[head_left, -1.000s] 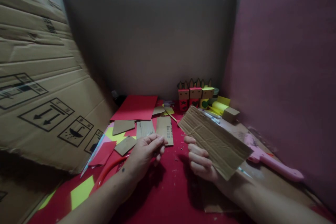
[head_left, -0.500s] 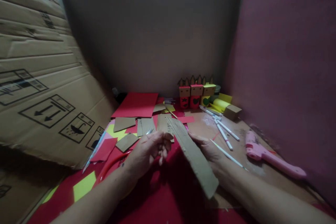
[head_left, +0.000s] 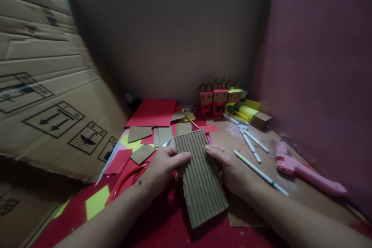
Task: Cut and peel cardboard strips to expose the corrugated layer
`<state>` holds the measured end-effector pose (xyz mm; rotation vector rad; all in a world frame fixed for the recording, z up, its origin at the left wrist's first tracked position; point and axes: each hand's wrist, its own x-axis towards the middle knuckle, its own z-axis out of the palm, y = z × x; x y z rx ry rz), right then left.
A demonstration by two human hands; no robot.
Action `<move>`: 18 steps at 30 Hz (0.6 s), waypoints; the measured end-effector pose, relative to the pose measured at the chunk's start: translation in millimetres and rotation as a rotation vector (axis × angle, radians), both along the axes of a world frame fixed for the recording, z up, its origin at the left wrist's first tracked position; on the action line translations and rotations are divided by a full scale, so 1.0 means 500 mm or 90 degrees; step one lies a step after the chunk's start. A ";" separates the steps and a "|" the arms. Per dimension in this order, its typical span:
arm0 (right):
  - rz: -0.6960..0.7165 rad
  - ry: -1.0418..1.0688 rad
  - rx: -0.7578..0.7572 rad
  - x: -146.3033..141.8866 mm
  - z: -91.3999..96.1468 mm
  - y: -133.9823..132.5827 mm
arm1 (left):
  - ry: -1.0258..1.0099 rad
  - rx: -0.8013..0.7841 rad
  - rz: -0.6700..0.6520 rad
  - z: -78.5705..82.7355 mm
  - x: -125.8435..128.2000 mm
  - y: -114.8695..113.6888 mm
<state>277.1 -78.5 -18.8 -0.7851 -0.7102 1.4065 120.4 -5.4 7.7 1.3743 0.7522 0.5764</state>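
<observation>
Between both hands is a rectangular strip of corrugated cardboard (head_left: 200, 180), its ridged side facing me and its near end tilted down toward the red table surface. My left hand (head_left: 165, 164) grips its left edge, thumb on top and fingers underneath. At the right edge, my right hand (head_left: 226, 164) holds it with fingertips along the side; its thumb is hidden. Just left of my left hand lie red-handled scissors (head_left: 126, 180), partly covered by my wrist. A white marker (head_left: 260, 172) rests beside my right forearm.
A pink glue gun (head_left: 305, 170) and several markers (head_left: 252, 143) lie on a cardboard sheet at right. Small decorated paper figures (head_left: 219, 102) stand at the back. Red paper (head_left: 154, 112) and cardboard pieces (head_left: 142, 154) lie left, beside a large cardboard box (head_left: 58, 104).
The cardboard strip has turned from edge-on to show its ridged face. My left hand, earlier apart from it, now grips its left edge.
</observation>
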 end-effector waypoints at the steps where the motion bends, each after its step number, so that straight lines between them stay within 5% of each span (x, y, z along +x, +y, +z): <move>1: 0.003 -0.004 0.004 0.000 0.000 0.000 | 0.001 0.002 0.003 0.000 0.000 0.000; 18: -0.005 -0.089 -0.013 -0.006 0.002 -0.005 | -0.058 -0.069 -0.054 -0.009 0.000 -0.001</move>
